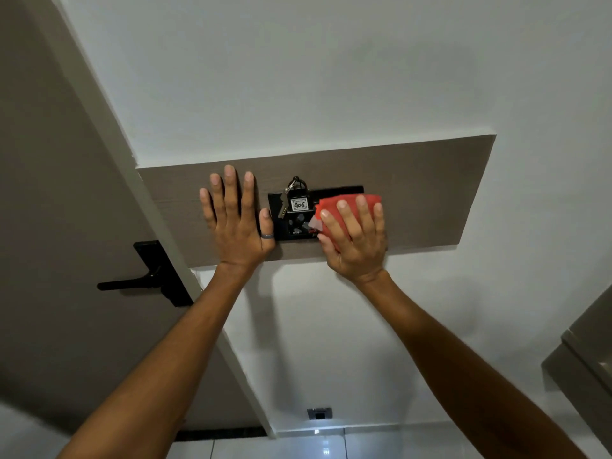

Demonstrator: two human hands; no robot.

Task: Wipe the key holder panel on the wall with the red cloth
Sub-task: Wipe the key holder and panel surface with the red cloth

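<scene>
A brown wood-grain panel (414, 180) is fixed across the white wall. On it sits a black key holder plate (334, 193) with a key tag (299, 204) marked 406 hanging from a ring. My right hand (356, 240) presses the red cloth (334, 205) flat against the plate's right half, fingers spread over it. My left hand (236, 220) lies flat and empty on the brown panel just left of the plate, its thumb with a grey ring touching the plate's left edge.
A brown door with a black lever handle (145, 279) stands at the left, its frame running diagonally. A wall socket (319, 414) sits low on the wall above the tiled floor. A grey cabinet edge (586, 352) juts in at the right.
</scene>
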